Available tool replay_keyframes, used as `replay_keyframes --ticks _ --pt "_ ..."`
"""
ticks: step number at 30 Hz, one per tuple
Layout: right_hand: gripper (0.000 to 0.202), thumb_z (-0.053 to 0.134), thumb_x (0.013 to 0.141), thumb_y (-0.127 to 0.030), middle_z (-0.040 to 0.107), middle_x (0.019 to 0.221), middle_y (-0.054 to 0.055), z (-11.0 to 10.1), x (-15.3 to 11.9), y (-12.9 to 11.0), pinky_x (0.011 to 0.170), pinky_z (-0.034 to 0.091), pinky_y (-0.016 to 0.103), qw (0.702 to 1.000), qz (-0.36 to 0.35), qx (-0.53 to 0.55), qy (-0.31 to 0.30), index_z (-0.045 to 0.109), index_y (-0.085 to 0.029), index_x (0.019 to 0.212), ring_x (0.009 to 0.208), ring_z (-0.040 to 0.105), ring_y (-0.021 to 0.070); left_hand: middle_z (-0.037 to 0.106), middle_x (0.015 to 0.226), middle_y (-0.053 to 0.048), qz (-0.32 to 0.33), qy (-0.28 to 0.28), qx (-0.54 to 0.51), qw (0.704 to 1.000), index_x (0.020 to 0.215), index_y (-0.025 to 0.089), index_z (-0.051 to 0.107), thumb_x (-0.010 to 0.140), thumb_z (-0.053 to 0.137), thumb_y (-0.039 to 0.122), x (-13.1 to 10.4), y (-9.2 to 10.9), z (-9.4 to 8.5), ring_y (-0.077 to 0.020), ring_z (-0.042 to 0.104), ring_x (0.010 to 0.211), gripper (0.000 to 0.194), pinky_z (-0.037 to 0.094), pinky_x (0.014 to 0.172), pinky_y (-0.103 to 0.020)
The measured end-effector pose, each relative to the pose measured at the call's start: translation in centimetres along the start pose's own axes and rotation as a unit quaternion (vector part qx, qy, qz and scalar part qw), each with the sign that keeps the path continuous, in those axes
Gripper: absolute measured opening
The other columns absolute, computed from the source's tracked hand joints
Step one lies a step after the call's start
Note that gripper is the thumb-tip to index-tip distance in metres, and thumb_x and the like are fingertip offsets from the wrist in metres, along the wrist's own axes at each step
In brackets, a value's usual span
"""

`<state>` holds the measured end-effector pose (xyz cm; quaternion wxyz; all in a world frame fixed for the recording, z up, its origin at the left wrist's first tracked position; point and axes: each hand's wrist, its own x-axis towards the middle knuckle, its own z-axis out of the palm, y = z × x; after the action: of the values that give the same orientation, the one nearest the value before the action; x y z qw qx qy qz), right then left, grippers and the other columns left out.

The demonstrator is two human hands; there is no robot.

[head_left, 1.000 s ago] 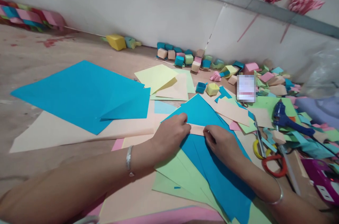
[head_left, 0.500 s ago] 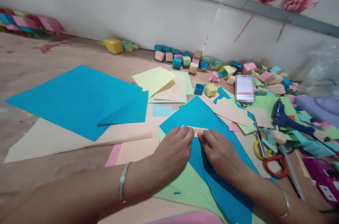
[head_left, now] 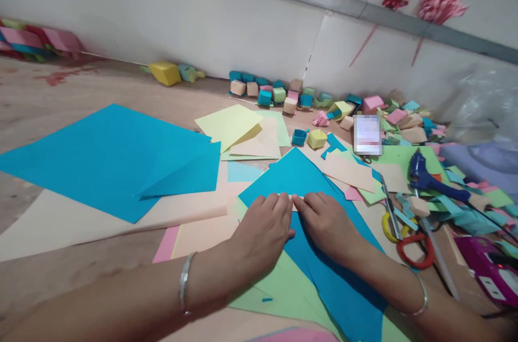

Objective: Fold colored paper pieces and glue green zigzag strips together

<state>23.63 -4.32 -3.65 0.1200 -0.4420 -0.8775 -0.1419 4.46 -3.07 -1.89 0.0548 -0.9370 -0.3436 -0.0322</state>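
Observation:
A small peach paper strip [head_left: 297,203] lies over the blue sheet [head_left: 297,169] in the middle, mostly covered by my fingers. My left hand [head_left: 267,231] grips its left part, fingers bent and pressed together. From the other side my right hand [head_left: 326,223] pinches the strip, its fingertips almost touching those of my left. Beneath the blue sheet, light green paper [head_left: 279,288] sticks out.
Another blue sheet [head_left: 101,161] lies at the left. Small paper boxes [head_left: 265,97] line the wall. Scissors [head_left: 415,250], a blue glue gun [head_left: 429,177], paper scraps and a magenta power strip [head_left: 488,272] are at the right.
My right hand has moved left along the strip, closer to my left hand, and less of the strip shows. The whole view has shifted slightly.

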Motion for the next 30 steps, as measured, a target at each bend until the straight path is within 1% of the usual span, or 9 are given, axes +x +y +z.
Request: replay_keyframes --ticks 6,8,11,16,18,20,22,27,30 --pt "0.022 0.045 0.096 -0.007 0.055 0.077 0.008 -0.1 -0.7 -0.5 0.064 0.030 0.034 0.999 0.008 -0.044 -0.001 0.064 -0.007 0.106 0.073 0.043 0.0207 0.061 0.109 -0.012 0.003 -0.011 -0.007 1.000 0.118 0.009 0.061 0.092 0.058 0.044 0.2 -0.1 0.0 -0.0251 0.050 0.088 0.044 0.036 0.065 -0.037" --pt "0.021 0.046 0.096 -0.010 0.054 0.076 0.008 -0.1 -0.9 -0.6 0.064 0.030 0.034 0.998 0.018 -0.061 0.010 0.064 -0.006 0.106 0.072 0.043 0.0210 0.061 0.108 -0.012 0.000 -0.019 -0.009 1.000 0.118 0.010 0.060 0.093 0.056 0.045 0.2 -0.1 0.0 -0.0250 0.050 0.087 0.043 0.035 0.064 -0.037" --pt "0.024 0.047 0.098 -0.019 0.052 0.074 0.008 0.0 -1.0 -0.6 0.063 0.031 0.034 0.996 0.033 -0.082 0.026 0.065 -0.005 0.106 0.071 0.043 0.0214 0.060 0.106 -0.010 -0.004 -0.023 -0.018 1.000 0.118 0.012 0.059 0.094 0.054 0.046 0.2 -0.4 -0.2 -0.0244 0.049 0.085 0.042 0.034 0.064 -0.036" --pt "0.026 0.046 0.099 -0.022 0.052 0.074 0.008 0.1 -1.0 -0.8 0.062 0.031 0.034 0.993 0.036 -0.112 0.019 0.065 -0.005 0.105 0.070 0.044 0.0213 0.058 0.104 -0.010 -0.008 -0.017 -0.049 0.999 0.123 0.013 0.057 0.091 0.053 0.056 0.6 -1.0 -0.4 -0.0242 0.048 0.086 0.055 0.034 0.065 -0.036" --pt "0.026 0.046 0.099 -0.021 0.053 0.074 0.008 0.1 -1.1 -0.9 0.061 0.030 0.034 0.992 0.033 -0.119 0.013 0.064 -0.004 0.105 0.069 0.044 0.0210 0.057 0.100 -0.010 -0.005 -0.021 -0.040 0.999 0.114 0.011 0.062 0.089 0.053 0.059 0.7 -0.9 -0.4 -0.0241 0.047 0.084 0.055 0.033 0.064 -0.036" --pt "0.024 0.047 0.098 -0.019 0.053 0.074 0.008 0.1 -1.1 -1.0 0.061 0.030 0.034 0.992 0.030 -0.118 0.012 0.064 -0.003 0.106 0.069 0.044 0.0209 0.057 0.096 -0.010 0.000 -0.022 -0.003 1.000 0.100 0.010 0.068 0.089 0.054 0.059 0.6 -0.6 -0.3 -0.0250 0.046 0.083 0.052 0.032 0.062 -0.037" --pt "0.024 0.047 0.098 -0.018 0.053 0.073 0.008 0.1 -1.1 -1.0 0.061 0.030 0.034 0.993 0.029 -0.116 0.016 0.064 -0.003 0.106 0.069 0.044 0.0209 0.056 0.092 -0.011 -0.008 -0.018 0.035 0.999 0.090 0.011 0.069 0.087 0.055 0.060 0.4 -0.4 -0.3 -0.0254 0.045 0.082 0.051 0.031 0.060 -0.037" --pt "0.026 0.045 0.099 -0.017 0.054 0.075 0.009 0.0 -1.2 -0.8 0.061 0.032 0.034 0.994 0.031 -0.100 0.013 0.063 -0.002 0.109 0.070 0.045 0.0217 0.056 0.087 -0.011 -0.037 -0.012 0.056 0.998 0.090 0.012 0.070 0.085 0.058 0.062 0.0 0.0 -0.5 -0.0253 0.044 0.078 0.052 0.032 0.060 -0.037" --pt "0.026 0.044 0.098 -0.014 0.056 0.078 0.011 0.0 -1.3 -0.8 0.062 0.035 0.035 0.995 0.034 -0.093 -0.006 0.061 0.000 0.112 0.074 0.047 0.0226 0.057 0.090 -0.013 -0.042 -0.013 0.055 0.998 0.093 0.010 0.069 0.088 0.055 0.059 -0.3 0.2 -0.6 -0.0272 0.046 0.082 0.052 0.035 0.064 -0.038"
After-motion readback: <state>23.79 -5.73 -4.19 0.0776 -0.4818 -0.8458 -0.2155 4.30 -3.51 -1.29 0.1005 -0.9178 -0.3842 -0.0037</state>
